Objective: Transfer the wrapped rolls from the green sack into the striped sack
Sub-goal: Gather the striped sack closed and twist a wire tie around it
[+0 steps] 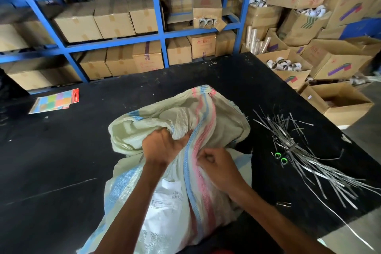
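At centre of black tabletop [61, 161]: striped sack [216, 113], slumped, crumpled. Left hand [162, 146] grips a fistful of its cloth; right hand [218, 167] pinches the stripe beside it. Silver strips [299, 150], 3 o'clock. Colour-card packet [55, 102], 10 o'clock. Blue racking [154, 6] with cartons [113, 18], 12 o'clock.

Black tabletop [61, 161], scuffed with pale streaks and specks. Across the near middle, crumpled and bulging: striped sack [206, 113]. To its right, bundle of silvery strips [292, 146], tied at the waist and fanned out, with two small green rings [278, 154] just beside the tie. At far left, flat packet [55, 101] of coloured squares.
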Demonstrator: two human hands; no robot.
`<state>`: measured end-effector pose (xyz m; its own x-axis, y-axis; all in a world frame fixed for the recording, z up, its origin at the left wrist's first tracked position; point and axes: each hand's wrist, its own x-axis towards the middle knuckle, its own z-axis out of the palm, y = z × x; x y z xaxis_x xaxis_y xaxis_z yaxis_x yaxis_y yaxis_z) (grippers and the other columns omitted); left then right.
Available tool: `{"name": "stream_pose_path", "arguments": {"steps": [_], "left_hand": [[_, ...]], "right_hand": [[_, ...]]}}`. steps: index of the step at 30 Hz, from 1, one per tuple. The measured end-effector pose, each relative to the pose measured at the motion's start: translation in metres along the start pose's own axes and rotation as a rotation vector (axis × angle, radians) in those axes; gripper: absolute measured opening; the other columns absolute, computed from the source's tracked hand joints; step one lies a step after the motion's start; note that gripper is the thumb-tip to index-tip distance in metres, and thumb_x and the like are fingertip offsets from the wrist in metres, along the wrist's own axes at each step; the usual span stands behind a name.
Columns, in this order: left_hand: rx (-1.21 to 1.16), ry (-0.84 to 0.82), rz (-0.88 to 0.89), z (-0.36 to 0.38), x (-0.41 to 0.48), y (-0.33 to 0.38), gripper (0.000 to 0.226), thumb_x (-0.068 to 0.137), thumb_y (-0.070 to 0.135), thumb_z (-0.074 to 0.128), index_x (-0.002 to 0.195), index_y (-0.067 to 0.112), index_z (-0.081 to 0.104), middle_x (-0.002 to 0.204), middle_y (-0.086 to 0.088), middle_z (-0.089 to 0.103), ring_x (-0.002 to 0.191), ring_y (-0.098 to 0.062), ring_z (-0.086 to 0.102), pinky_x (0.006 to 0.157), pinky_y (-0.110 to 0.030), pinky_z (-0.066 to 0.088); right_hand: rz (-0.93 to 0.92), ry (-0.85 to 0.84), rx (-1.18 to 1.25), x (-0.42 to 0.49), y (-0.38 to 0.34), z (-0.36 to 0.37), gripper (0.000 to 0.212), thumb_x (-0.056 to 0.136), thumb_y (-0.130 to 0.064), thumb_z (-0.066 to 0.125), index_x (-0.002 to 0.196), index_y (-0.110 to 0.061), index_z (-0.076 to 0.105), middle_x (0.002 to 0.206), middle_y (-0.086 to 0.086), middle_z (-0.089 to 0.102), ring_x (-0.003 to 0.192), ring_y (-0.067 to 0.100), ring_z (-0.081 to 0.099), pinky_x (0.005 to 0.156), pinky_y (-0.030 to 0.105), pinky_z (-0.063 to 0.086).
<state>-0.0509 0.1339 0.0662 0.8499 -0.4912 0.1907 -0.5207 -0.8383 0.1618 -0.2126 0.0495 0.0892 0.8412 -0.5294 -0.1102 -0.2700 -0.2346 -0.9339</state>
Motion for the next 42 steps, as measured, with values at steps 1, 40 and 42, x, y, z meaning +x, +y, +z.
{"name": "stream_pose_path", "arguments": {"steps": [1, 40, 42], "left_hand": [[-0.004, 0.008, -0.002, 0.001, 0.000, -0.004, 0.082, 0.069, 0.097, 0.028, 0.049, 0.018, 0.031, 0.049, 0.003, 0.034, 0.045, -0.019, 0.043, 0.049, -0.023, 0.033], [0.172, -0.418, 0.498, -0.084, -0.052, -0.048, 0.038, 0.104, 0.033, 0.039, 0.108, 0.012, 0.070, 0.095, -0.013, 0.068, 0.087, -0.032, 0.067, 0.066, -0.031, 0.044], [0.189, -0.479, 0.509, -0.089, -0.041, -0.039, 0.036, 0.102, 0.031, 0.045, 0.101, 0.008, 0.072, 0.090, -0.014, 0.067, 0.083, -0.032, 0.066, 0.062, -0.032, 0.040]], "right_hand": [[0.037, -0.004, 0.111, -0.004, 0.000, 0.009, 0.030, 0.093, -0.005, 0.059, 0.063, -0.010, 0.058, 0.046, -0.012, 0.047, 0.045, -0.001, 0.038, 0.050, 0.015, 0.032], [-0.030, 0.042, 0.435, 0.007, 0.025, 0.119, 0.034, 0.088, 0.005, 0.066, 0.086, -0.027, 0.079, 0.079, -0.020, 0.075, 0.079, -0.007, 0.068, 0.073, 0.014, 0.049], [-0.080, 0.055, 0.404, -0.003, 0.033, 0.125, 0.047, 0.088, 0.009, 0.063, 0.066, -0.032, 0.068, 0.064, -0.023, 0.065, 0.064, -0.009, 0.055, 0.064, 0.016, 0.041]]}}
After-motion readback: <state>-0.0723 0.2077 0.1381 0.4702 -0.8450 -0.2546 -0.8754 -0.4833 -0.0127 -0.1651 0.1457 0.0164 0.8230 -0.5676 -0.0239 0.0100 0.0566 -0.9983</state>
